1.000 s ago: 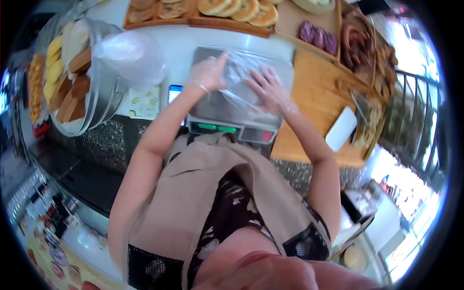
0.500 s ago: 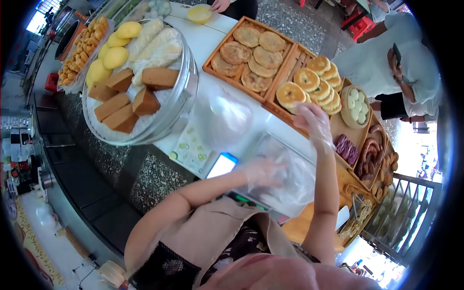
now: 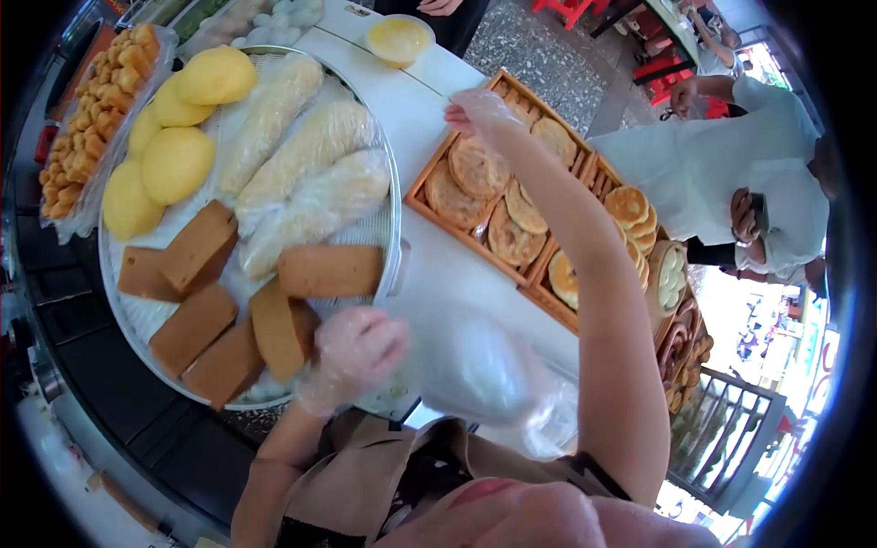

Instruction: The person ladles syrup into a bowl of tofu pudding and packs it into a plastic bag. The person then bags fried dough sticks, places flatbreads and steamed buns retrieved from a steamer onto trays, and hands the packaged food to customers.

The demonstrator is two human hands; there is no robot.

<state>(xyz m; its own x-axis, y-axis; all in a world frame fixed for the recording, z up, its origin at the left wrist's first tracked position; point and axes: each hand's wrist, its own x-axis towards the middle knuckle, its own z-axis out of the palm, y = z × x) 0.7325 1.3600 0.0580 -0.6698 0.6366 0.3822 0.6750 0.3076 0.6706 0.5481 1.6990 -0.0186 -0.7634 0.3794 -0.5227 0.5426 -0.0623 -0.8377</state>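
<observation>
My right hand (image 3: 479, 111), in a thin clear glove, reaches over the edge of a wooden tray (image 3: 422, 194) of flatbreads (image 3: 479, 166). Its fingers are loosely bent with the tips apart, and I see nothing in them. Whether they touch the tray I cannot tell. Also gloved, my left hand (image 3: 358, 349) hovers near brown cake blocks (image 3: 285, 333) at the rim of a large round tray (image 3: 395, 265). Motion blurs its fingers, which look curled. Beside it, on the white counter, lies a clear plastic bag (image 3: 484, 365).
Yellow buns (image 3: 178, 164) and plastic-wrapped rolls (image 3: 311, 169) share the round tray. Fried dough pieces (image 3: 100, 119) are piled far left. A yellow-filled bowl (image 3: 399, 39) stands at the back, near another person's hand (image 3: 438, 7). A person in white (image 3: 722, 164) stands at right.
My right hand has moved left from the ring-shaped breads to the flatbread tray's far edge. My left hand has left the plastic bags for the brown cakes. The view has shifted left and closer.
</observation>
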